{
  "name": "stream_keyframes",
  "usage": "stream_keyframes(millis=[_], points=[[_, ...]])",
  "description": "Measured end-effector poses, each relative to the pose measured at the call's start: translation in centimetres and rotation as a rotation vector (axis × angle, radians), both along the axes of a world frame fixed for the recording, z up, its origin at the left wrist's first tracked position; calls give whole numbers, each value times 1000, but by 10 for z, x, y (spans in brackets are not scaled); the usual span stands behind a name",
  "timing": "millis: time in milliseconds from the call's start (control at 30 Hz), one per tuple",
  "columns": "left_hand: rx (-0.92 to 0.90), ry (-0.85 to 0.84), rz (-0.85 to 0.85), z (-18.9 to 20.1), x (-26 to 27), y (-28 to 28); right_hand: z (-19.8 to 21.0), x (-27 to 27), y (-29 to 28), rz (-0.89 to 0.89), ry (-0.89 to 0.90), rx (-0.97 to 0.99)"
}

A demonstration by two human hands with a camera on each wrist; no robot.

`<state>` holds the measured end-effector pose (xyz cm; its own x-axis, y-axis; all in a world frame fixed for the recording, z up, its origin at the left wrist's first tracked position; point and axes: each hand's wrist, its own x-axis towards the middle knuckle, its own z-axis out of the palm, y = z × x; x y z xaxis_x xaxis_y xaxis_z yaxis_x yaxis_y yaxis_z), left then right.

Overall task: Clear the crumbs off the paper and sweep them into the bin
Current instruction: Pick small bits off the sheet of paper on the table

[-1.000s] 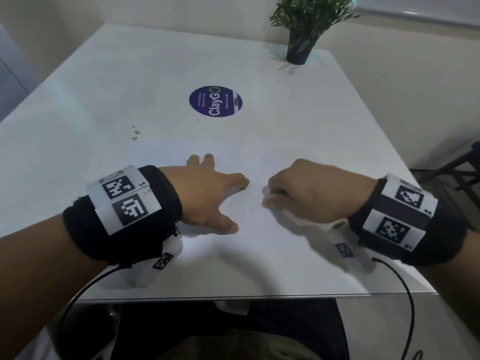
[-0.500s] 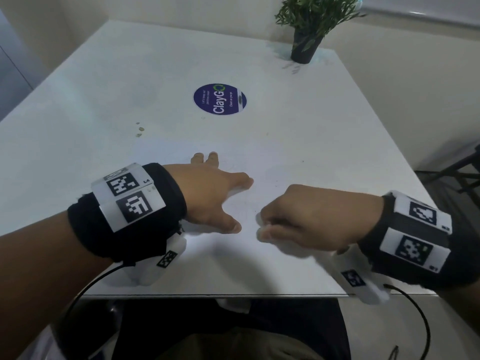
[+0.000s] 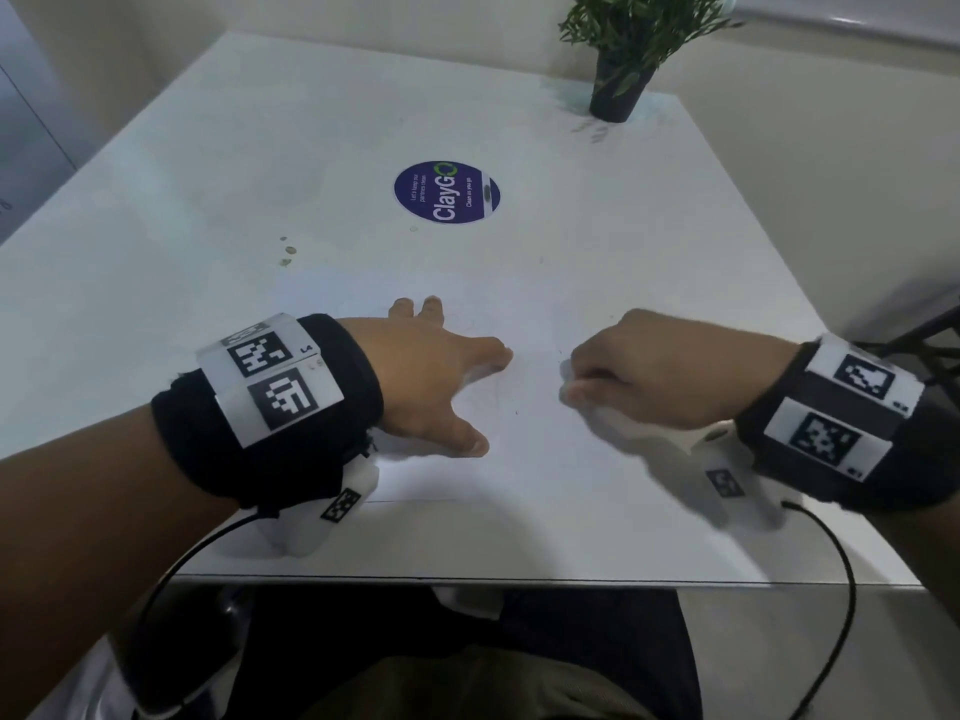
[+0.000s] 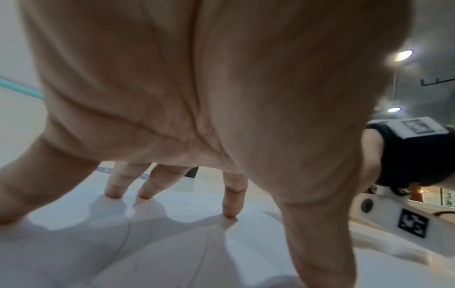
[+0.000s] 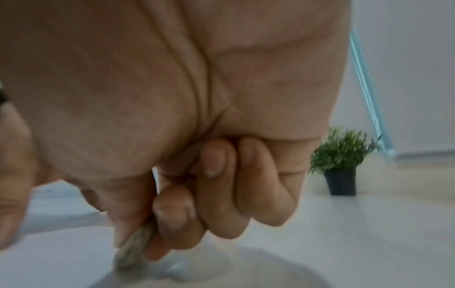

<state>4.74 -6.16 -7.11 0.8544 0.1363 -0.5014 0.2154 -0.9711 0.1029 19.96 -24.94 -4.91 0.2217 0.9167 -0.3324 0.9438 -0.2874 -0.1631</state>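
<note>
A white sheet of paper [image 3: 519, 475] lies on the white table [image 3: 260, 148] in front of me. My left hand [image 3: 441, 376] is spread on it, fingertips [image 4: 231, 204] pressing the sheet down. My right hand [image 3: 639, 371] is curled to the right of it, thumb and forefinger pinching a small grey-white wad [image 5: 134, 251] whose tip touches the paper. Tiny dark specks [image 3: 517, 412] dot the sheet between the hands. A few larger crumbs [image 3: 288, 250] lie on the bare table beyond the paper's far left corner. No bin is in view.
A round purple sticker [image 3: 447, 192] is stuck to the table's middle. A small potted plant [image 3: 621, 59] stands at the far right corner. The table's near edge [image 3: 467, 579] runs just below my wrists, and dark chair legs [image 3: 930, 330] show at the right.
My right hand, still pinching the wad, slid toward me across the paper and has moved back away again. The left hand has stayed pressed in place.
</note>
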Motion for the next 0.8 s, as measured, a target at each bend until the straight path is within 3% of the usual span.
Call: stream_keyframes(millis=[67,200,367,567,800], points=[[7,-5,-6,0,0,0,1,-5,0,10,-9,31],[7,0,0,-1,0,0,-5,-40,0,195,136,9],[10,18,-4,2,0,-1,2,-4,-2,12,44,-7],[41,80,-4,1,-2,-3,13,-34,3,84,147,23],[68,114,-1,3,-6,-4,-4,-46,7,104,170,15]])
